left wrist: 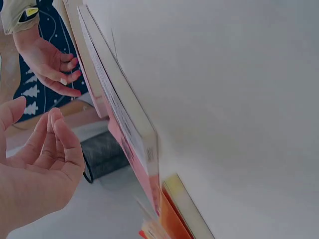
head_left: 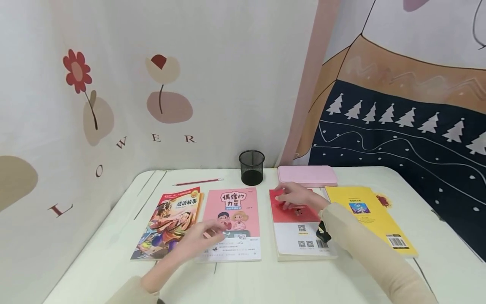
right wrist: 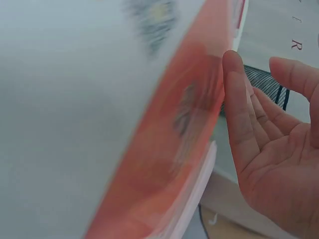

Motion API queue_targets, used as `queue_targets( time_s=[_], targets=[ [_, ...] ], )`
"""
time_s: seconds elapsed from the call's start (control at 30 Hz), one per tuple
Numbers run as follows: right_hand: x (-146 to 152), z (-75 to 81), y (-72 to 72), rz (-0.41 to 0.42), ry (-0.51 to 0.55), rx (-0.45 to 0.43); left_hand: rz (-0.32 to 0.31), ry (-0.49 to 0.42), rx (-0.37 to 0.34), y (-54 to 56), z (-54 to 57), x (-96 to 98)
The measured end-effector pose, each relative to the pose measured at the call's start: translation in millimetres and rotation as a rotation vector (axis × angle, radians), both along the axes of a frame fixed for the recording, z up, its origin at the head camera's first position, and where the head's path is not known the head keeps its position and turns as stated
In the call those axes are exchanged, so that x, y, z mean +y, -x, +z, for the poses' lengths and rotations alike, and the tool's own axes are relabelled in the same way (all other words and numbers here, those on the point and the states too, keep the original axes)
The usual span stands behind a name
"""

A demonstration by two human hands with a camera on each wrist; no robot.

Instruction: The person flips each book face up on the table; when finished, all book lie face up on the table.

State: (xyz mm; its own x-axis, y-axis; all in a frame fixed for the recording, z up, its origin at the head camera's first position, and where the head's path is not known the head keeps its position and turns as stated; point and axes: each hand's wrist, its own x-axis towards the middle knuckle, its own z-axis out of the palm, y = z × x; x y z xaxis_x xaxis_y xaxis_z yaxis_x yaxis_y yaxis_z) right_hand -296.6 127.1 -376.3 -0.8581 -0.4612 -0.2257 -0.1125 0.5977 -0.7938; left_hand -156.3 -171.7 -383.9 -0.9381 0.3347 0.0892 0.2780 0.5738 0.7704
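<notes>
In the head view my left hand (head_left: 201,240) hovers over the lower left of a pink book (head_left: 231,215), its fingers loosely bent with nothing between them. My right hand (head_left: 294,195) is over the top of a red and white book (head_left: 300,236), and it holds nothing. The right wrist view shows that hand (right wrist: 279,134) with fingers relaxed beside the red cover (right wrist: 164,134); whether a fingertip touches it I cannot tell. Left of the pink book lies a colourful storybook (head_left: 171,223). A yellow book (head_left: 368,215) lies to the right, partly behind my right sleeve.
Along the back of the white table (head_left: 243,283) stand a black mesh pen holder (head_left: 252,168) and a pink case (head_left: 307,175). A red pencil (head_left: 198,182) lies left of the holder. Printed curtains (head_left: 228,84) hang behind the table.
</notes>
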Motion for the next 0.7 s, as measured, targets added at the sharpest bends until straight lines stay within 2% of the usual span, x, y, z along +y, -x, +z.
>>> queue_targets(
  time_s=[0.13,0.43,0.57,0.7],
  targets=[
    [12.5,-4.8,-4.1,0.013,0.023,0.007,-0.057,-0.009,-0.027,1.7,0.1,13.8],
    [43.2,-10.2,-6.0,0.016,0.042,0.035,-0.125,0.002,-0.100,4.4,-4.8,38.4],
    [55.9,-10.6,-5.2,0.003,0.041,0.026,-0.157,-0.034,-0.141,3.2,-4.6,48.2],
    [67.8,-10.5,-4.4,-0.007,0.038,0.029,-0.177,-0.106,-0.227,3.1,-5.5,56.9]
  ],
)
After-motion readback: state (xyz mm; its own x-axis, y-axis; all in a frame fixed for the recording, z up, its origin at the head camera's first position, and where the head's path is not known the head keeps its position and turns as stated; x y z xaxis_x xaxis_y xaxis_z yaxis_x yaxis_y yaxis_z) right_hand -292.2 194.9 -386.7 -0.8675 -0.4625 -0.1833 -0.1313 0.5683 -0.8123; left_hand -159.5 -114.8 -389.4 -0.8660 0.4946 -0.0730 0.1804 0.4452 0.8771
